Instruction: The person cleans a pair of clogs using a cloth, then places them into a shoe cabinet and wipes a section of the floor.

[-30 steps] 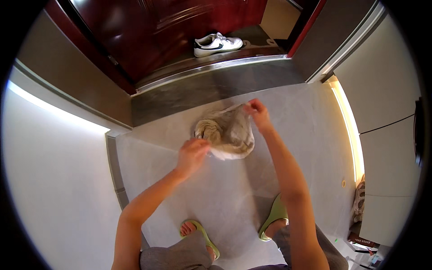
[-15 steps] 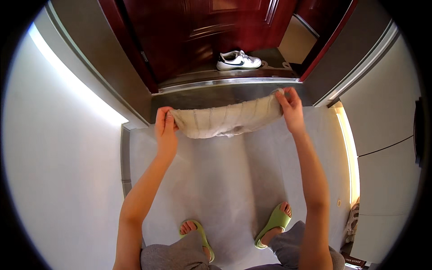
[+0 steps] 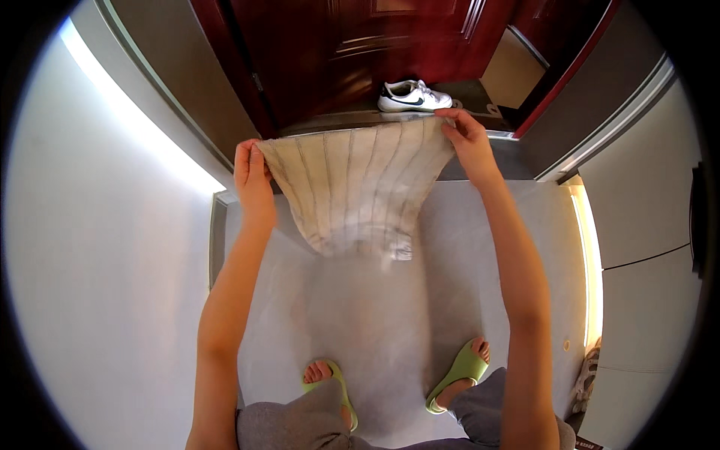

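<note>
A cream towel with thin dark stripes (image 3: 360, 176) is stretched between my two hands in front of the doorway. My left hand (image 3: 253, 169) pinches its upper left corner, and my right hand (image 3: 466, 139) pinches the upper right corner, a little higher. The top edge is pulled nearly straight. Below it the cloth narrows and swings toward me, and its lower edge is smeared by motion, with a pale label-like patch showing there.
Beyond the towel a dark red door (image 3: 322, 60) stands partly open over a metal sill. A white sneaker with a dark mark (image 3: 415, 97) rests just past the sill. White cabinet fronts (image 3: 645, 210) rise at the right, a pale wall (image 3: 112, 262) at the left. My feet wear green slippers (image 3: 466, 367).
Both hands have moved up and slightly left, toward the door. The towel, bunched into a narrow band before, now hangs spread out with its stripes showing.
</note>
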The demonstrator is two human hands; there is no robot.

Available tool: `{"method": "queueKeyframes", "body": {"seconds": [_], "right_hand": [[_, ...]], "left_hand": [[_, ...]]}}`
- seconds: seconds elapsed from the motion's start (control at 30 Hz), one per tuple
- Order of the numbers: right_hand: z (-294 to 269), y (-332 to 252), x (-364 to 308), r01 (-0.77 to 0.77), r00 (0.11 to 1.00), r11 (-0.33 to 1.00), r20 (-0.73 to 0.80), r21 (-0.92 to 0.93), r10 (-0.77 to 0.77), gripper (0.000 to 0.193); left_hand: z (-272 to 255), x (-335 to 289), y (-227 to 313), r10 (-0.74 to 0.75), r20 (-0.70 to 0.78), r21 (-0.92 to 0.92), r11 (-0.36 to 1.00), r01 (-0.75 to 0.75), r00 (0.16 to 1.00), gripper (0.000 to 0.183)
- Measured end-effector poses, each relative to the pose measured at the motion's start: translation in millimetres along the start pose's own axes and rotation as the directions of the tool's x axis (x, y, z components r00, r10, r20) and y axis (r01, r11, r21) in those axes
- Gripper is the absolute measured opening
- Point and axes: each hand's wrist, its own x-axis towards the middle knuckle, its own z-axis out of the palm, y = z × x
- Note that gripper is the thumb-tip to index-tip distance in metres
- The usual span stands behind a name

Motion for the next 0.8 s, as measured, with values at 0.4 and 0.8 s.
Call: {"method": "queueKeyframes", "body": {"seconds": [0.4,0.8], "right_hand": [[-39,-32,-33,-0.076,0.947,0.920,0.260,-0.385,0.187,0.015],[46,139,-21,-0.330,0.944,0.943,-0.004,-0.036,0.330,0.018]], "left_hand": [[-37,-45,33,-0.320,0.409,0.043,0.942,0.332,0.855,0.011],[-85,-15,-127,-0.432,-0.009,0.135,0.893,0.429,0.902,0.013]]}}
